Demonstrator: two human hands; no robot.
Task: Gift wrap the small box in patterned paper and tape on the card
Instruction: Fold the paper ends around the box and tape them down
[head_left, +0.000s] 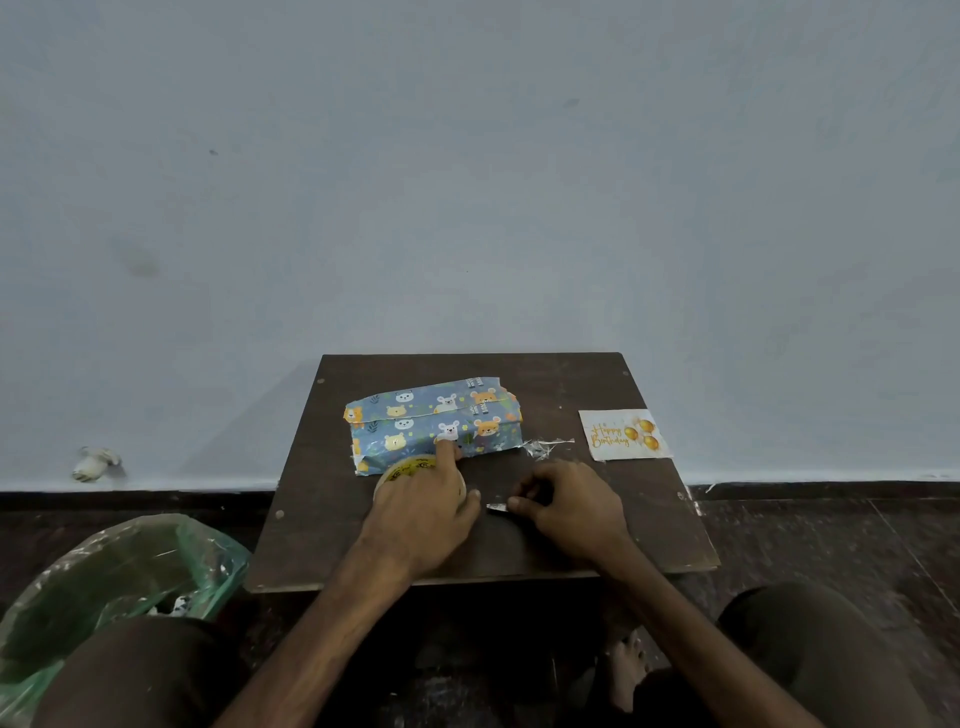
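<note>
A small box (434, 423) wrapped in blue paper with bear faces lies on a dark brown board (623, 530). My left hand (423, 506) grips a roll of clear tape (410, 465) just in front of the box, and its forefinger reaches out onto the box's front face. My right hand (569, 506) pinches the free end of a tape strip (498, 508) drawn from the roll. A white "Happy Birthday" card (623, 435) with gold balloons lies at the board's right edge.
A crumpled scrap of clear tape (545, 447) lies between the box and the card. A green plastic bag (114, 577) sits on the floor at the left. A pale wall (467, 182) stands close behind the board. My knees flank the board's near edge.
</note>
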